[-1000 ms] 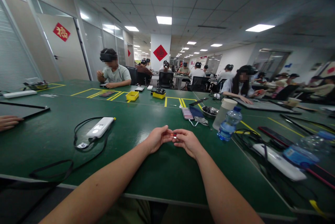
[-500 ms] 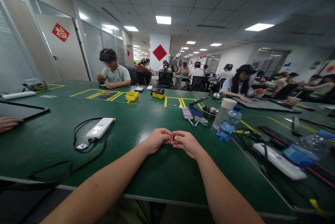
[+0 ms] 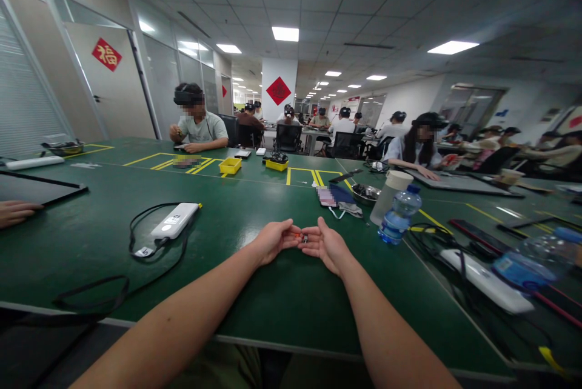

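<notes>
Both hands were bare, the left hand (image 3: 276, 243) and the right hand (image 3: 331, 249) alike, and so were the forearms (image 3: 204, 295) behind them. I noticed a small dark spot (image 3: 169, 319) on the left one, well back from the wrist. Below the hands, dull olive-green cloth (image 3: 222, 366) showed dimly, its garment unclear to me.

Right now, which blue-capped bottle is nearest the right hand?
The upright blue-capped bottle beside the pale-lidded bottle is nearest the right hand; the other blue-capped bottle is out by the picture's right edge.
</notes>
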### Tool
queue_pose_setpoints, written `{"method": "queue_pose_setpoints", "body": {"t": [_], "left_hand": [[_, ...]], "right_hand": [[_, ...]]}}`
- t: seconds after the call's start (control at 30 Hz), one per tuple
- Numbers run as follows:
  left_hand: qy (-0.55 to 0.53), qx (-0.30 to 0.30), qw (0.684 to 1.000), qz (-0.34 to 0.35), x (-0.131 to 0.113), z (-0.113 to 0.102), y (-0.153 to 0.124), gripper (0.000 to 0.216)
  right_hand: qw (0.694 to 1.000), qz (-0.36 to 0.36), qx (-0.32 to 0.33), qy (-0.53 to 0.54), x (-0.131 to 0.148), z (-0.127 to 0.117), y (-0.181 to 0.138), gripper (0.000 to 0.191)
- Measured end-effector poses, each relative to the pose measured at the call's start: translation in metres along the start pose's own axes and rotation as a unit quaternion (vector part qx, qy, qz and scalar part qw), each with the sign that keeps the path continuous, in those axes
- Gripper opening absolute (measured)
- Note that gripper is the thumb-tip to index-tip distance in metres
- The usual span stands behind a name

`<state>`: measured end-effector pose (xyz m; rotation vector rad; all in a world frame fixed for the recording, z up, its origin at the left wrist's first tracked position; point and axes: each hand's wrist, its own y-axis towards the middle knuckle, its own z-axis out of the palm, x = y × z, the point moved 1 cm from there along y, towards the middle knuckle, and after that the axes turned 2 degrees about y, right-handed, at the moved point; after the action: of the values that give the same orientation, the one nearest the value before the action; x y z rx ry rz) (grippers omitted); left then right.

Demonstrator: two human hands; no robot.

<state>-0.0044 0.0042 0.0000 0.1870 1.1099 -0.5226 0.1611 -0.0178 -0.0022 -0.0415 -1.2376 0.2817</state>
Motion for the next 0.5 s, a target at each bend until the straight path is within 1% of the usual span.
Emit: {"method": "queue_pose_setpoints", "body": {"t": [0.17, 0.4, 0.5], "left_hand": [[-0.002, -0.007, 1.000, -0.017, -0.0011, 0.0025, -0.0023, 0.036], [-0.002, -0.009, 1.000, -0.021, -0.0015, 0.0036, -0.0029, 0.035], [-0.003, -0.004, 1.000, -0.017, 0.0005, 0.0020, -0.0013, 0.034]], "right_hand": [[1.000, 0.013, 0.001, -0.003, 0.0005, 0.0005, -0.0010, 0.060], [1.000, 0.009, 0.004, -0.001, -0.0001, 0.0004, -0.0009, 0.059], [1.000, 0.006, 0.003, 0.000, 0.0000, 0.0002, -0.0005, 0.055]]}}
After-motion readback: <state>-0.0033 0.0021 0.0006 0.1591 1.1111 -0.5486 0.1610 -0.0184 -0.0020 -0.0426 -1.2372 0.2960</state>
